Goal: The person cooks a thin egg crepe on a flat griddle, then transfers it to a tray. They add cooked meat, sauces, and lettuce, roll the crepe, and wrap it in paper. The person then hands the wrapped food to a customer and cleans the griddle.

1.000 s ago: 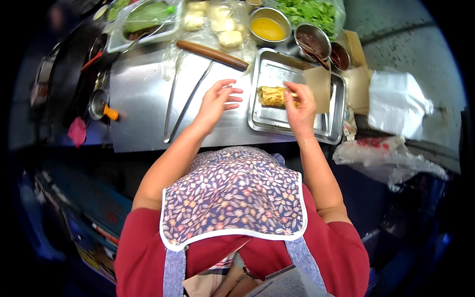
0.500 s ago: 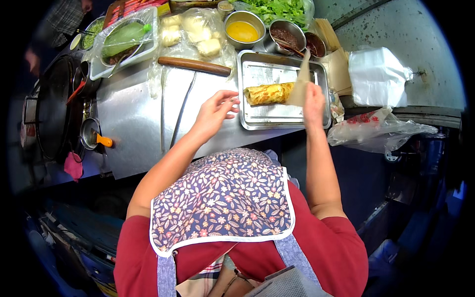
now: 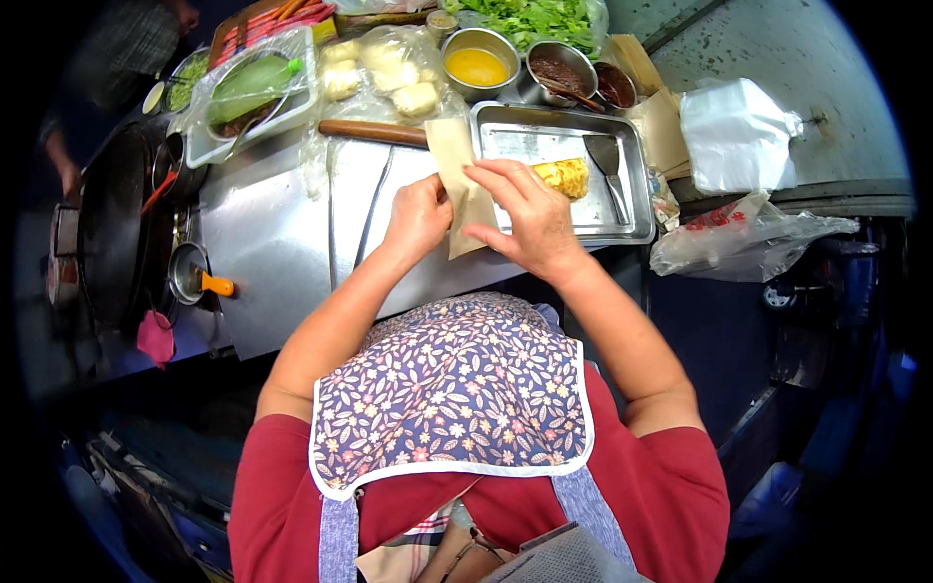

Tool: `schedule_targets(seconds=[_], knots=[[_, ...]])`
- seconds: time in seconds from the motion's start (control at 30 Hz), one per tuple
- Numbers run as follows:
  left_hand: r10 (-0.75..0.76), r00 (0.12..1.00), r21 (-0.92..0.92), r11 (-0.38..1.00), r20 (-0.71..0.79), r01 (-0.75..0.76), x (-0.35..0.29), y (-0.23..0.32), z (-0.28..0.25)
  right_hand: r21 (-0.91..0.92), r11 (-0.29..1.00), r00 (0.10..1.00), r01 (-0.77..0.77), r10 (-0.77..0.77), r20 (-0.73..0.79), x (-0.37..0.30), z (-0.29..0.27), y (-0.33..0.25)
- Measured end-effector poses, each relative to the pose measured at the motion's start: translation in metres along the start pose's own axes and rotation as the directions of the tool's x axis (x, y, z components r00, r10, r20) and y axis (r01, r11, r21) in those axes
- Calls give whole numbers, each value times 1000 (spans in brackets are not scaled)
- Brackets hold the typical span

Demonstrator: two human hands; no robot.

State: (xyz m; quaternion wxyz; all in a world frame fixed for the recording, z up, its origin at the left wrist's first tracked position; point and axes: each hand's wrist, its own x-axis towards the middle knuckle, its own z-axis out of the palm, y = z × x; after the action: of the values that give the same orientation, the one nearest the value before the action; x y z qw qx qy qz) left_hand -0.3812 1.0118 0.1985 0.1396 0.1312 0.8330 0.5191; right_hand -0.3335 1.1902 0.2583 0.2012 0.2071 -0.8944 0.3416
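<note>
A brown paper bag (image 3: pixel 449 160) stands upright in front of me at the left edge of the metal tray (image 3: pixel 637 209). My left hand (image 3: pixel 420 216) is closed on the bag's left side. My right hand (image 3: pixel 530 216) is at its right side, fingers stretched and thumb apart, with the fingertips at the paper's edge. Behind that hand a golden rolled pancake (image 3: pixel 566 178) lies in the tray, its left part hidden. A flat metal scraper (image 3: pixel 604 160) rests in the tray to the right of the roll.
A wooden rolling pin (image 3: pixel 374 131) lies behind my left hand. Along the back are bagged dough pieces (image 3: pixel 398 78), a bowl of yellow liquid (image 3: pixel 476 66), pots of dark sauce (image 3: pixel 561 73) and lettuce (image 3: pixel 535 19). At left sits a round black griddle (image 3: pixel 115 223); white plastic bags (image 3: pixel 736 136) hang at right.
The paper has moved left from over the tray, and my left hand has taken hold of it. My right hand has come left across the tray. The scraper now shows.
</note>
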Motion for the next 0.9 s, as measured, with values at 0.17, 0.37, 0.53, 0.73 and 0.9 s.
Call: schedule_targets(seconds=[0.17,0.37,0.53,0.73,0.9], knots=[[204,977,374,902,69,-215,-8,13,-27,-282,775,786,566,-404,468,18,1,1],[347,896,486,855,-276,-181,-35,18,-75,-219,950,596,222,46,802,31,25,-30],[102,811,336,934,-577,122,-82,-43,-163,369,922,945,-115,-14,328,52,78,-46],[-167,697,125,929,-697,349,-142,-56,-188,-85,991,620,-100,128,774,-16,207,-24],[-226,679,56,928,-699,367,-171,-72,-174,-331,922,649,-202,379,659,-38,179,-11]])
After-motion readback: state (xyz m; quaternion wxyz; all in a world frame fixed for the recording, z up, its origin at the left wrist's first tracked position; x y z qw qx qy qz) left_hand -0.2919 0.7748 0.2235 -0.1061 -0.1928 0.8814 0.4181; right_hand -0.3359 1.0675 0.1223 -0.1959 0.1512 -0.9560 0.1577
